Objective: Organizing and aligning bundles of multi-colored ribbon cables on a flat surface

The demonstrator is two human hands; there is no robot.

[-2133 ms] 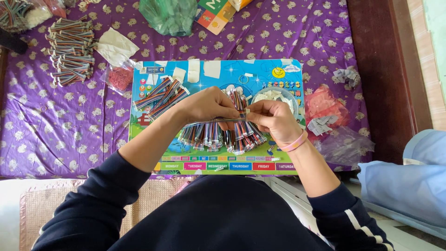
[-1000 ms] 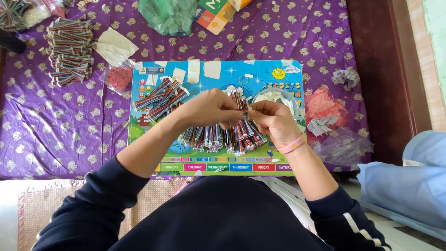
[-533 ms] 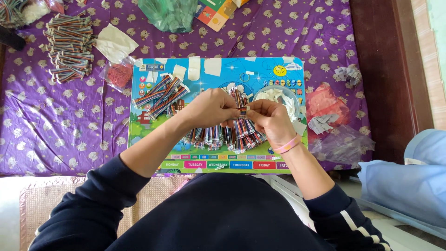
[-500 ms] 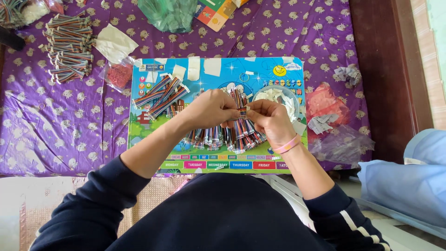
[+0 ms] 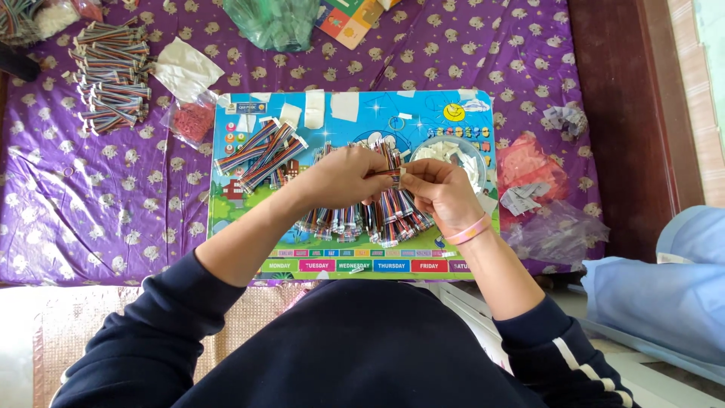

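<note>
Pinched between both sets of fingertips, one striped cable bundle (image 5: pixel 391 168) hangs over my colourful board (image 5: pixel 249 234), long axis running away from me. My left hand (image 5: pixel 343 176) closes on its near end from the left; my right hand (image 5: pixel 438 189) grips beside it, touching. More bundles (image 5: pixel 355 223) lie just below, a bowl of white tags (image 5: pixel 453 151) just right.

My purple patterned bedsheet (image 5: pixel 113 219) carries a bright picture board (image 5: pixel 355 121) in front of me, a heap of striped cable bundles (image 5: pixel 109 75) at far left, a green bag (image 5: pixel 276 23) and clear plastic bags (image 5: pixel 555 230) at right.
</note>
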